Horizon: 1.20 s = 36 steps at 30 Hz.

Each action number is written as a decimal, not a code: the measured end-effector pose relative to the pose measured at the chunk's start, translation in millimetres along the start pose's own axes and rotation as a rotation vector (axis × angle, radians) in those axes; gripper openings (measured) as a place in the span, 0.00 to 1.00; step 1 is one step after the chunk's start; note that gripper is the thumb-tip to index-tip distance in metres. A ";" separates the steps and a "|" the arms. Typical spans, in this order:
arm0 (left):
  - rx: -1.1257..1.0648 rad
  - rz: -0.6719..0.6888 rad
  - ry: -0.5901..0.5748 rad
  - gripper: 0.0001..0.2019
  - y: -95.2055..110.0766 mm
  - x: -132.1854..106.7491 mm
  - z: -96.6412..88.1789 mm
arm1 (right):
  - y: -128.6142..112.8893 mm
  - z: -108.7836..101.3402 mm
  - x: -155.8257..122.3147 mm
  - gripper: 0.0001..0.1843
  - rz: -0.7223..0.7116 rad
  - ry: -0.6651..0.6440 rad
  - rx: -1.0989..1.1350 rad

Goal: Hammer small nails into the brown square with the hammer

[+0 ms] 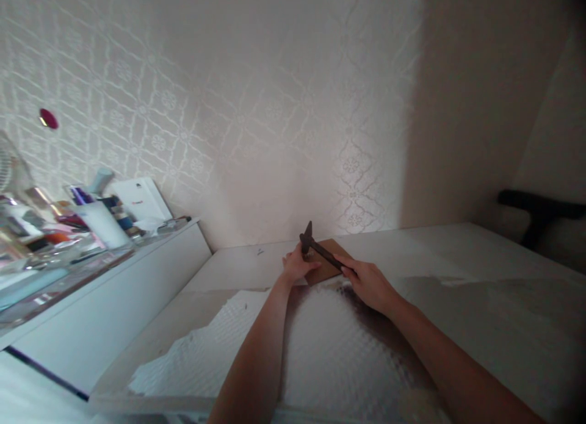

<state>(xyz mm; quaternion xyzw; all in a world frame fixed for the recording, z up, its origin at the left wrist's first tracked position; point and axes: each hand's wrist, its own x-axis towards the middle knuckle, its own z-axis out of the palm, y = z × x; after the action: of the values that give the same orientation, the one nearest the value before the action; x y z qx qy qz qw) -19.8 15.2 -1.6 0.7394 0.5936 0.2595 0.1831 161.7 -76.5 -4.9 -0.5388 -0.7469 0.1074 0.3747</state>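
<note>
My right hand (368, 283) is wrapped round the dark handle of a hammer (327, 255). The hammer's head points away to the upper left, over a brown flat board (336, 268). At the board's left edge is my left hand (296, 266), its thumb stretched across the board and its other fingers apart near the hammer head. Small pale marks or bits show on the board between thumb and hammer, too blurred to name. The board lies on a white table (238, 262) close to the wall.
White textured sheeting (220, 344) spreads under my forearms. To the left, a white cabinet (137, 302) rises above the table, crowded with a white cylinder (105, 224), a white box (143, 199) and several bottles. A patterned wall (274, 137) stands behind; a black armrest-like shape (540, 204) is at right.
</note>
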 end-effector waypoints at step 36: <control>0.017 0.012 0.004 0.40 -3.8 2.0 1.9 | 1.9 1.7 0.6 0.22 0.027 0.016 0.010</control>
<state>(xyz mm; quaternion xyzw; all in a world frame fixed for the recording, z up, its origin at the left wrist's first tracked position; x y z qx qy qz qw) -21.3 18.0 -5.0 0.7439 0.5918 0.2571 0.1740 161.9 -74.8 -7.0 -0.5476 -0.7361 0.1121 0.3818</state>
